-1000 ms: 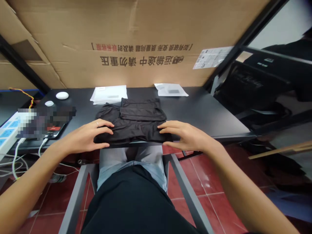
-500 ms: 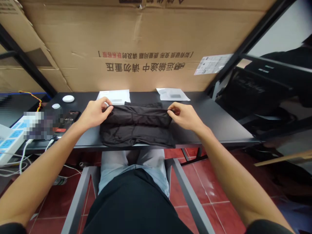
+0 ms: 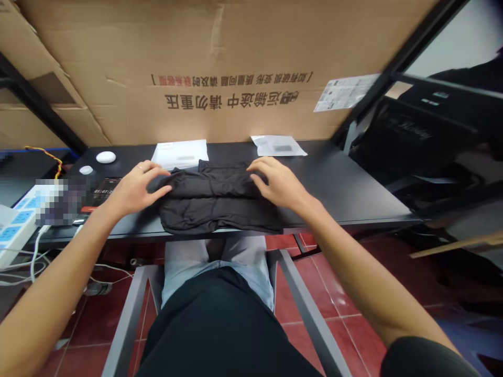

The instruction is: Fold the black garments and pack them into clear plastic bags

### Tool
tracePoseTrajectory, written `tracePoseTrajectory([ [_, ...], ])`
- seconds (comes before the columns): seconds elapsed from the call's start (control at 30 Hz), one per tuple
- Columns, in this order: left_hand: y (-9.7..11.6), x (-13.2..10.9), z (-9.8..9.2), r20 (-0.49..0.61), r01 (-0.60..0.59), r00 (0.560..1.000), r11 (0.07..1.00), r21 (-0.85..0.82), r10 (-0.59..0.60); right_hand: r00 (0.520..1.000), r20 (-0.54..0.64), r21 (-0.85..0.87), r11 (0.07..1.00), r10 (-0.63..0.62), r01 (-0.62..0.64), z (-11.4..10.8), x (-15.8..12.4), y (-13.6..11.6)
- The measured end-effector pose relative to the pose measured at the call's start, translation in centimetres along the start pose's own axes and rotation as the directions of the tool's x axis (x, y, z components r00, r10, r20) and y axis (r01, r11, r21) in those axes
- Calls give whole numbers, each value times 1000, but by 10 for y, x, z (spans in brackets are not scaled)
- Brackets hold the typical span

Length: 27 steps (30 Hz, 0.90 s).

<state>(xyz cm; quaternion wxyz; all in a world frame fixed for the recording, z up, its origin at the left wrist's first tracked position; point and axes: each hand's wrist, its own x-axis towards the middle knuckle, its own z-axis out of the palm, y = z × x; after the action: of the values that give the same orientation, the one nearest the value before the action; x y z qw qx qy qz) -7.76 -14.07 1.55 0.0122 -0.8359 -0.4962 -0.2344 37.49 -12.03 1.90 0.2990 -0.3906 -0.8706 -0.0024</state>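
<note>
A folded black cloth garment (image 3: 220, 201) lies on the desk in front of me, creased across its width, its lower side along the desk's front edge. At its left end is my left hand (image 3: 137, 188), thumb and fingers spread apart, with the fingertips beside or just touching the cloth. My right hand (image 3: 277, 183) is over the upper right part of the garment, fingers curved and thumb apart from them. No fabric is pinched in either hand. What kind of garment it is, I cannot tell.
Two white packets, a left one (image 3: 178, 153) and a right one (image 3: 279, 146), lie behind the garment. To the left are a phone (image 3: 102, 192), a white oval case (image 3: 106, 157) and a power strip (image 3: 18, 222) with cables. A cardboard panel (image 3: 236, 47) stands behind the desk (image 3: 346, 183).
Both hands have let go of the garment's upper corners and opened. The left hand has moved left and slightly down, the right one a little left. The raised fold now lies lower.
</note>
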Motion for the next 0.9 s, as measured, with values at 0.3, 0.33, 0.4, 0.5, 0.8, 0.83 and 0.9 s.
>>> tracePoseTrajectory([
  [0.3, -16, -25, -3, 119, -59, 991, 998, 32, 55, 916, 271, 115, 954, -297, 276, 54, 26, -88],
  [0.33, -14, -25, -2, 115, -48, 992, 998, 47, 42, 913, 288, 101, 958, -288, 270, 60, 27, -89],
  [0.4, -10, -23, 0, 120, -28, 993, 996, 80, 18, 913, 304, 88, 962, -272, 258, 68, 27, -91],
  [0.5, -1, -18, 1, 74, 4, 997, 994, 109, -12, 921, 294, 105, 966, -256, 235, 75, 24, -91],
  [0.8, 90, 41, -1, -245, -53, 967, 997, 60, 66, 996, 33, 241, 968, -82, 72, 36, 5, -65],
  [0.83, 102, 49, 3, -231, -88, 968, 995, 57, 98, 999, -30, 249, 968, -25, 32, 28, 3, -59],
  [0.9, 123, 61, 16, -180, -149, 972, 989, 18, 149, 989, -135, 254, 967, 57, -21, 15, -2, -47],
])
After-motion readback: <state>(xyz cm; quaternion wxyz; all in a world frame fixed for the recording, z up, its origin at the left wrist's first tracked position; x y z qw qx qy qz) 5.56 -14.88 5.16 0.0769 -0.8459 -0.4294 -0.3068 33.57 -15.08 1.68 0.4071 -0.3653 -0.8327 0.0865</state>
